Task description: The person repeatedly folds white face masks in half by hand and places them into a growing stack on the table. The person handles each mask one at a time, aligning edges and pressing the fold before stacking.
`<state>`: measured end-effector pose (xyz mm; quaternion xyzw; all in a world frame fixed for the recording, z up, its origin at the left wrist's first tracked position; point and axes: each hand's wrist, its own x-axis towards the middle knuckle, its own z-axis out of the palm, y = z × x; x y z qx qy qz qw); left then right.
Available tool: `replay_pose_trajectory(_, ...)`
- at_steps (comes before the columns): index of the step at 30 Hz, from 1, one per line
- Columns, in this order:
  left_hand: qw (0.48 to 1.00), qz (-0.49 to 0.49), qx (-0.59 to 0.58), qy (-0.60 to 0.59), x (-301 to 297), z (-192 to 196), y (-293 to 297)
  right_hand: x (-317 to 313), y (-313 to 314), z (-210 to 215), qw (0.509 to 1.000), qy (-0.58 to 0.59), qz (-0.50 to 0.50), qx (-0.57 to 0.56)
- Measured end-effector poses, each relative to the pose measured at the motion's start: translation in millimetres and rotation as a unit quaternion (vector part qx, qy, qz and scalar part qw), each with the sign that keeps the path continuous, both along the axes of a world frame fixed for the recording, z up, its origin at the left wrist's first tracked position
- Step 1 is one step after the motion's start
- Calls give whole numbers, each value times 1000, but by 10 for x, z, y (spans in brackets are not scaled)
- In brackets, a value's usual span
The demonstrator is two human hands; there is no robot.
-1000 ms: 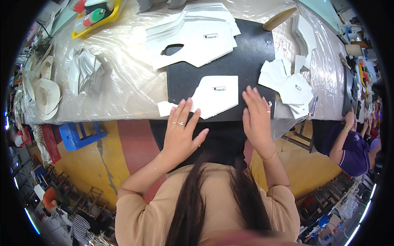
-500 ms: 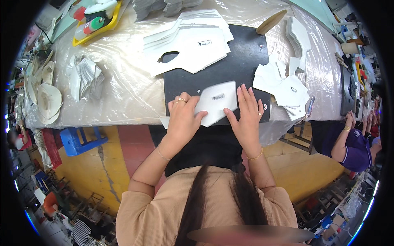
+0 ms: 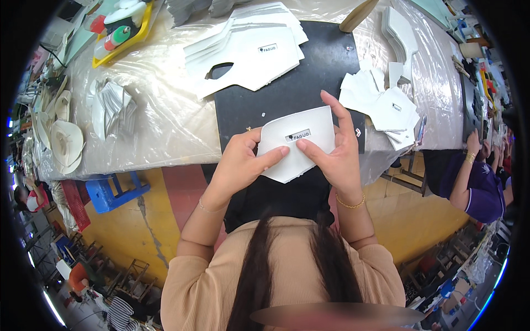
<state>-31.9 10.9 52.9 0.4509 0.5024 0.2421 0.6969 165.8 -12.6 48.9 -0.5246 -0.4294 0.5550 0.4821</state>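
Observation:
A white panel [image 3: 290, 121] of stiff sheet material, with a small dark printed label near its middle, is raised between my hands at the table's near edge. My left hand [image 3: 240, 163] pinches its left side, thumb on the face and fingers behind. Likewise my right hand [image 3: 341, 157] grips the right side, thumb beside the label and index finger extended past the edge. Beneath and beyond lies a black board [image 3: 243, 107]. On the board's far part rests a fanned stack of larger white panels [image 3: 248, 49], the top one with a similar label and an oval cutout.
Loose white panels [image 3: 393, 116] lie right of the board, near a curved white stack [image 3: 402, 36]. A wooden handle [image 3: 356, 15] stands at its far corner. Leftward are folded white pieces [image 3: 113, 107] and a yellow tray [image 3: 102, 59] with bottles. Another person's arm [image 3: 462, 174] is far right.
The white panel has come up off the board toward me, and its label shows more sharply. Both my thumbs have moved inward onto its face, close to the label.

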Motion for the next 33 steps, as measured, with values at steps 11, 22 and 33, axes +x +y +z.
replay_pose_trajectory(11, 999, 31, -26, -30, 33, 97, -13, 6, -26, 96, 999, 48, 9, -18)
replay_pose_trajectory(22, 999, 36, -15, -27, 58, 115, -33, 31, -41, 88, 999, 53, 9, -9)
replay_pose_trajectory(33, 999, 39, -8, -28, 83, 134, -46, 60, -37, 74, 997, 79, -1, 1)
